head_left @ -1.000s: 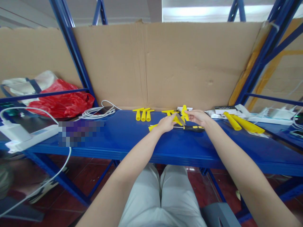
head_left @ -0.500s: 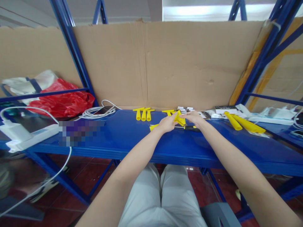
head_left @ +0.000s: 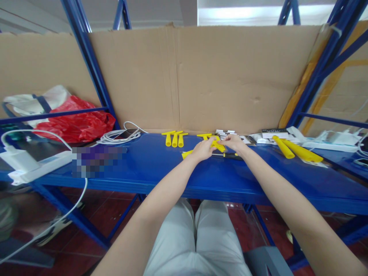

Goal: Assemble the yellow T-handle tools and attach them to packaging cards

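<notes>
My left hand (head_left: 203,150) is closed around a yellow plastic T-shaped handle (head_left: 219,146), low over the blue table. Fingers of my right hand (head_left: 234,142) pinch together at the same handle's right side; whether a small part sits between them is too small to tell. Below the hands lies a screwdriver (head_left: 232,156) with a black and yellow grip, its shaft pointing left. Another yellow piece (head_left: 187,154) is partly hidden under my left wrist. Just behind the hands is a further yellow T-shaped piece (head_left: 204,136), partly covered.
Three yellow T-shaped handles (head_left: 174,139) lie side by side at the back. Long yellow tubular pieces (head_left: 301,150) rest to the right. Small white packets (head_left: 225,132) lie behind my hands. Leftward are a coiled white cable (head_left: 117,136), a power strip (head_left: 43,165) and a red bag (head_left: 76,120).
The yellow handle between my hands has tilted down and lies flatter. My right fingers have shifted slightly with it. The other things have stayed in place.
</notes>
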`<state>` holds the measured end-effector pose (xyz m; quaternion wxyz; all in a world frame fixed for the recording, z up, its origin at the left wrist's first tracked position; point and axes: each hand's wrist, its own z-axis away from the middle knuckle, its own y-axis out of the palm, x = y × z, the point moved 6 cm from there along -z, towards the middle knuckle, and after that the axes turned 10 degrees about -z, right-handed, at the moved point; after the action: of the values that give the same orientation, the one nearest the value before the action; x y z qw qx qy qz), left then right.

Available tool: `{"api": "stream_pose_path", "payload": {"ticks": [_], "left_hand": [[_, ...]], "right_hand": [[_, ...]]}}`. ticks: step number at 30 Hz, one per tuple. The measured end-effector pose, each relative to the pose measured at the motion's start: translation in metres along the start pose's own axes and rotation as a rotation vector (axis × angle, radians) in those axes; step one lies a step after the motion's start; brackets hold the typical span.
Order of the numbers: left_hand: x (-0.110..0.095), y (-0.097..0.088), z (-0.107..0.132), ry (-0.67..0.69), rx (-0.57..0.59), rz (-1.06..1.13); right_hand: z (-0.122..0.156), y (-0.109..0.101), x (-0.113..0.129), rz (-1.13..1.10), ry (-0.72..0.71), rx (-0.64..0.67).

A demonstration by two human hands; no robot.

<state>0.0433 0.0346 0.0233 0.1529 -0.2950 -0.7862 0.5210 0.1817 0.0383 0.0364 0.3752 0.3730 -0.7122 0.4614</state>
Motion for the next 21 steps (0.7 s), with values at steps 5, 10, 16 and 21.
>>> {"api": "stream_pose_path", "payload": {"ticks": [5, 10, 16, 21], "left_hand": [[0.0, 0.0, -0.001, 0.041, -0.02, 0.018], [0.002, -0.005, -0.001, 0.006, -0.051, 0.006], [0.002, -0.007, -0.001, 0.005, -0.082, -0.008], [0.003, -0.006, -0.002, -0.004, -0.078, -0.007]], "right_hand": [[0.001, -0.002, -0.001, -0.008, 0.032, -0.058], [0.003, 0.001, -0.003, -0.068, 0.126, 0.092], [-0.001, 0.006, -0.013, -0.179, 0.158, 0.228], [-0.003, 0.009, -0.017, -0.218, 0.154, 0.228]]}}
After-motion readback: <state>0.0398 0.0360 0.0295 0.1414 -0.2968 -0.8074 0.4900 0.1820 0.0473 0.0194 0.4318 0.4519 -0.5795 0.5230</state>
